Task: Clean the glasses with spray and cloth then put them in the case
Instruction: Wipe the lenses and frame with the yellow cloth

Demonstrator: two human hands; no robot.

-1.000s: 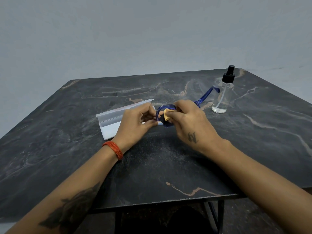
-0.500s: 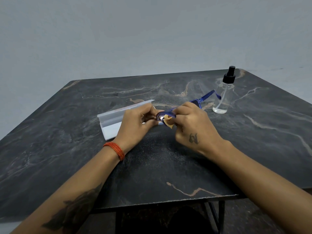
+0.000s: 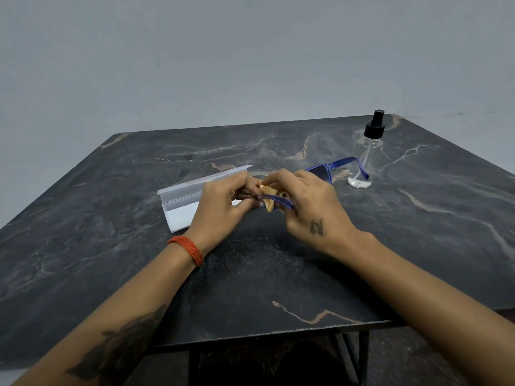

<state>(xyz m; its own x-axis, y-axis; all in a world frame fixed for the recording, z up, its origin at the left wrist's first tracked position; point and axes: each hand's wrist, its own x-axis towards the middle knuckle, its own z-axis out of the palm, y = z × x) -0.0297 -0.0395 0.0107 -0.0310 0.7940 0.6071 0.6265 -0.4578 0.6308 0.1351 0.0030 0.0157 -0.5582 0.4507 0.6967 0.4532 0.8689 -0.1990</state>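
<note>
Blue-framed glasses (image 3: pixel 326 169) are held above the middle of the dark marble table (image 3: pixel 111 218). My left hand (image 3: pixel 220 203) pinches their left end. My right hand (image 3: pixel 309 201) pinches a small tan cloth (image 3: pixel 268 203) against the near lens. The far lens and one temple arm stick out to the right, toward the clear spray bottle (image 3: pixel 365 160) with its black pump top. The open white case (image 3: pixel 181 203) lies just behind and left of my left hand, partly hidden by it.
The spray bottle stands at the table's back right. The table's front edge runs below my forearms, with dark metal legs (image 3: pixel 359 358) under it. A plain grey wall rises behind the table.
The glasses have tilted flatter, with the far lens and temple swinging out to the right. My right hand has shifted the cloth along the near lens. The bottle and case have stayed put.
</note>
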